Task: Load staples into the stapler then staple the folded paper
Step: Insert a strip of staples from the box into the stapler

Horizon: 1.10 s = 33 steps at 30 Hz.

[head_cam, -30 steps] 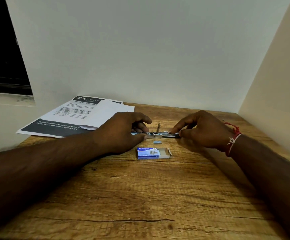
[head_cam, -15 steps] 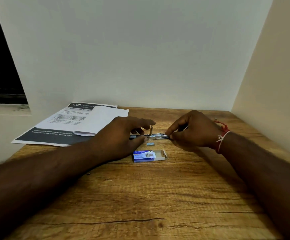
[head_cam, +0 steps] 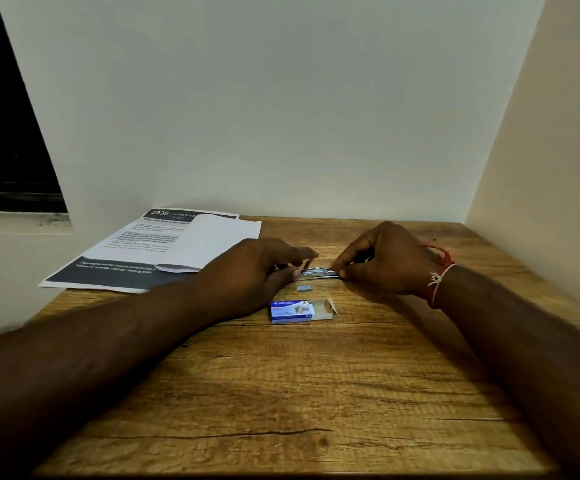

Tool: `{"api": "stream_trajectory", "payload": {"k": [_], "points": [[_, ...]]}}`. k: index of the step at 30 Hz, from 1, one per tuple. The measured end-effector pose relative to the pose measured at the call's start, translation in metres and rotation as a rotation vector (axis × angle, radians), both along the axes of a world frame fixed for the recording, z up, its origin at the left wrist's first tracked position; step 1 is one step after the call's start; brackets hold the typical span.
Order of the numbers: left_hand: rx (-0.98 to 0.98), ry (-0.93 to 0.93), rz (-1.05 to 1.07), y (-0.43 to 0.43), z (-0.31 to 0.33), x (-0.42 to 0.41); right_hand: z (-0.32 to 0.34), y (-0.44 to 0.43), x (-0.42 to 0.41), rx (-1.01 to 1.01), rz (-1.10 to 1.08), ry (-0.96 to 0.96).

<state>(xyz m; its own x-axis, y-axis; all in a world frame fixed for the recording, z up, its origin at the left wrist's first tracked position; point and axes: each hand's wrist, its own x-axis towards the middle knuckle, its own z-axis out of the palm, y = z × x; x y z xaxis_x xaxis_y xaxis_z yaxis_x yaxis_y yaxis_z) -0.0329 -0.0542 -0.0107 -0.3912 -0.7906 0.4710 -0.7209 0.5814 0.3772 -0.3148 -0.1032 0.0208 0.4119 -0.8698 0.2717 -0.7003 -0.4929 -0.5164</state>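
Slim silver stapler [head_cam: 319, 271] lies flat, long axis L–R, mid-way across the wooden worktop [head_cam: 281, 393]. Its L end is pinched by the left hand [head_cam: 257, 271], its R end by the right hand [head_cam: 385, 261]. A small metal part sticks up near the L end. Just in front, not touching it, lies a short blue-grey staple strip [head_cam: 304, 288]. Nearer still is a blue & white staple box [head_cam: 290, 310], tray slid out to the R. Folded white paper [head_cam: 212, 242] lies flat at far L on a printed sheet [head_cam: 108, 271].
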Motion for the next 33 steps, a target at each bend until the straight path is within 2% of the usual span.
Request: {"api": "stream_trajectory", "payload": {"k": [5, 7, 16, 23, 28, 33], "points": [[-0.015, -0.199, -0.076, -0.008, -0.002, 0.0, -0.004, 0.001, 0.006, 0.005, 0.043, -0.019], [-0.014, -0.216, -0.08, -0.01, -0.004, 0.001, -0.004, 0.001, 0.008, -0.009, 0.045, -0.011], [-0.017, -0.1, -0.096, -0.006, 0.001, 0.004, 0.002, 0.006, 0.005, -0.033, 0.045, 0.002], [0.061, -0.009, 0.019, 0.003, 0.007, 0.006, 0.005, 0.011, 0.007, -0.083, 0.039, 0.04], [0.069, 0.045, 0.061, 0.006, 0.011, 0.007, 0.011, 0.028, 0.015, -0.204, 0.201, 0.03], [0.025, 0.039, 0.067, 0.011, 0.014, 0.009, 0.01, 0.036, 0.026, -0.187, 0.292, 0.106]]}}
